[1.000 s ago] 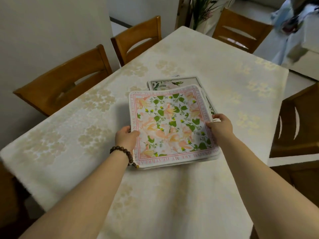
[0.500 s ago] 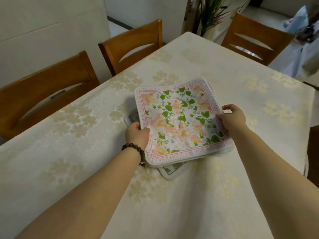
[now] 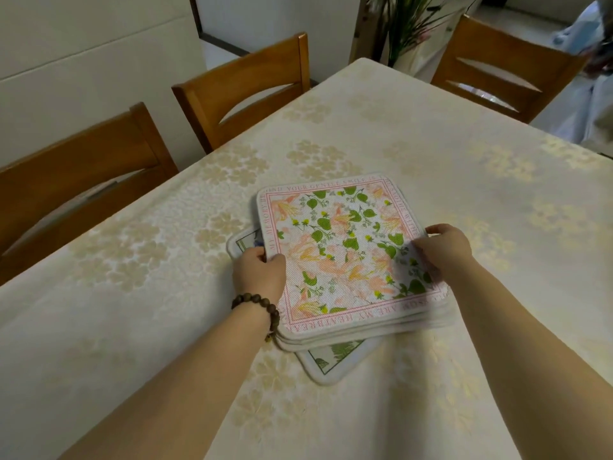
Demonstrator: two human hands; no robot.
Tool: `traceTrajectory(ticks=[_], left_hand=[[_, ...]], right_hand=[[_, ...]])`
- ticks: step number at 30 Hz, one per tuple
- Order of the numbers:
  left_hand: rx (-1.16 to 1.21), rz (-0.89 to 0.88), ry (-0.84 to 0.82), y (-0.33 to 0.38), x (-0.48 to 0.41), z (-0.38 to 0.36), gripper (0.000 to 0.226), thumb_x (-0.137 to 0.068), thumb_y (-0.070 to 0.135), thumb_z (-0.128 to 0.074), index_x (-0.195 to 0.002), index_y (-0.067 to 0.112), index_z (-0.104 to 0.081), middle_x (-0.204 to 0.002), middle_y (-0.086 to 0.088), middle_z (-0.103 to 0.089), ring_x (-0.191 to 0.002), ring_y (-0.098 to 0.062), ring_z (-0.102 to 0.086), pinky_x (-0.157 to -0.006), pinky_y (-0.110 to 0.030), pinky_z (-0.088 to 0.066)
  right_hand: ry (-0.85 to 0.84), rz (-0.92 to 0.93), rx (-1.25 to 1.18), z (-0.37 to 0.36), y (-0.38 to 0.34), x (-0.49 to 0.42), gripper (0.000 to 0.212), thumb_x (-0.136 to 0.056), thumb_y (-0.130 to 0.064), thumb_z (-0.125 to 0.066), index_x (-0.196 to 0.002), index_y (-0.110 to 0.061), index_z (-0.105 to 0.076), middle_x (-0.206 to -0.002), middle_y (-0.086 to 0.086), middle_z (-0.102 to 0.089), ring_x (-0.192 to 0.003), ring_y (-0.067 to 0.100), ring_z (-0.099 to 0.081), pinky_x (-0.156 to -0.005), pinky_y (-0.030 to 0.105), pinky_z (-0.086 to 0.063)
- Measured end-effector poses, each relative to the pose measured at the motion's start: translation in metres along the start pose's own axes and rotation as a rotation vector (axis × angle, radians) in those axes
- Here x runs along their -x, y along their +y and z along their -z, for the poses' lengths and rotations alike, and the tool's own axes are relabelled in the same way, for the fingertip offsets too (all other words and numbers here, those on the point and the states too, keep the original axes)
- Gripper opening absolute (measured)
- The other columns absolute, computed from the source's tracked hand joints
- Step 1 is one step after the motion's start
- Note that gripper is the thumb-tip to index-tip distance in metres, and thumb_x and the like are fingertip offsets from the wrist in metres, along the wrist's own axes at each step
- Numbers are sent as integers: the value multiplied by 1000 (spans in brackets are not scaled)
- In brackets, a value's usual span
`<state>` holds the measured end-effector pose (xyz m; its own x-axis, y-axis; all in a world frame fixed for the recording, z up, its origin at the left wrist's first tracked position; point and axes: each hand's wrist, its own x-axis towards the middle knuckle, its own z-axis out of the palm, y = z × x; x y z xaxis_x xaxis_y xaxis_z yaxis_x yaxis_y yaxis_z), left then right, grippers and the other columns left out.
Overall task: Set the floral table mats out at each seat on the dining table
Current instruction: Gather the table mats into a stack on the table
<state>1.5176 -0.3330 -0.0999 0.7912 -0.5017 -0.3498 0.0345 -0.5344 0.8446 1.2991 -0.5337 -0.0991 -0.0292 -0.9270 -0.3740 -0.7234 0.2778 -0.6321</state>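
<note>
1. The stack of floral mats (image 3: 345, 254) is mid-table on the cream tablecloth (image 3: 149, 293), pink-bordered one on top with several more under it
2. left hand (image 3: 258, 273) grips the stack's left edge, thumb on top and fingers curled under. right hand (image 3: 444, 247) holds the right edge with curled fingers too, though its fingertips are hidden
3. What changed: a second ago a lone green-leaf mat (image 3: 335, 360) lay on the cloth beyond the stack, mostly clear of it. Now the stack is right over it and only its left and near corners poke out. I can't tell if the stack rests on it or hangs just above
4. My read is that no seat has a mat yet. That lone mat is out in the middle, not in front of either wooden chair (image 3: 245, 91) on the left, so this looks more like regrouping than dealing out
5. Next bit probably means peeling one mat off and sliding it to the table edge by a chair. The lower mats are already fanned at the near edge, so they could slip
</note>
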Motion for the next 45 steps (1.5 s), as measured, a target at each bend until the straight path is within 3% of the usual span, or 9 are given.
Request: traceTrajectory(ticks=[2, 6, 15, 20, 30, 33, 38, 41, 45], left_hand=[[42, 47, 18, 4, -6, 5, 22, -85, 13, -57, -65, 20, -55, -79, -9, -68, -71, -28, -65, -67, -38, -58], [142, 148, -79, 4, -14, 13, 24, -83, 10, -60, -63, 22, -61, -77, -3, -70, -82, -30, -69, -81, -47, -57], [276, 233, -171, 0, 23, 26, 39, -81, 0, -60, -51, 22, -72, -71, -7, -74, -79, -30, -71, -74, -49, -59], [410, 246, -115, -12, 49, 28, 19, -82, -3, -62, -76, 14, -69, -73, -6, -75, -69, -21, -73, -52, -30, -57], [314, 272, -18, -49, 43, 25, 19, -80, -2, -63, -71, 13, -68, -76, -9, -74, -75, -29, -72, -75, -48, -58], [353, 248, -72, -48, 40, 32, 14, -84, 3, -63, -77, 12, -70, -78, -8, -75, -74, -24, -73, -70, -39, -59], [712, 361, -219, -41, 43, 48, 20, -86, 19, -61, -75, 11, -76, -81, -7, -76, -76, -22, -73, -61, -37, -58], [784, 392, -254, -41, 43, 51, 21, -85, 17, -62, -70, 12, -78, -82, -8, -76, -77, -24, -73, -57, -37, -58], [765, 383, -299, -41, 40, 52, 22, -86, 7, -63, -108, 9, -67, -97, -13, -74, -88, -28, -72, -68, -42, -58]], right_hand=[[-24, 15, -16, 3, 1, 3, 44, -85, -18, -64, -129, -13, -56, -86, 8, -63, -62, 25, -62, -48, 31, -53], [-31, 63, 8, 12, 0, 6, 43, -86, -18, -64, -127, -7, -58, -108, 16, -67, -81, 31, -65, -65, 38, -56], [-33, 143, -15, 36, -30, 20, 33, -81, -3, -67, -115, -8, -65, -98, 13, -66, -66, 24, -60, -50, 28, -49], [-61, 195, -15, 34, -58, 13, 35, -82, -6, -70, -116, -13, -65, -89, 8, -67, -62, 22, -61, -41, 26, -47], [-171, 203, 138, -18, -51, -6, 30, -85, -7, -64, -115, -10, -68, -80, 9, -65, -52, 19, -55, -32, 21, -42], [-216, 218, 113, -12, -47, -14, 32, -86, -15, -66, -117, -12, -66, -89, 12, -69, -58, 20, -60, -45, 26, -49], [-303, 222, 76, -15, -55, -19, 48, -94, -38, -52, -133, -11, -56, -138, 12, -53, -121, 31, -50, -97, 41, -42], [-294, 194, 137, -22, -59, -19, 50, -95, -40, -46, -132, -7, -55, -137, 16, -51, -118, 34, -49, -93, 40, -40], [-241, 210, 189, -24, -59, -17, 41, -92, -33, -51, -114, -1, -61, -111, 20, -62, -88, 31, -55, -82, 42, -49]])
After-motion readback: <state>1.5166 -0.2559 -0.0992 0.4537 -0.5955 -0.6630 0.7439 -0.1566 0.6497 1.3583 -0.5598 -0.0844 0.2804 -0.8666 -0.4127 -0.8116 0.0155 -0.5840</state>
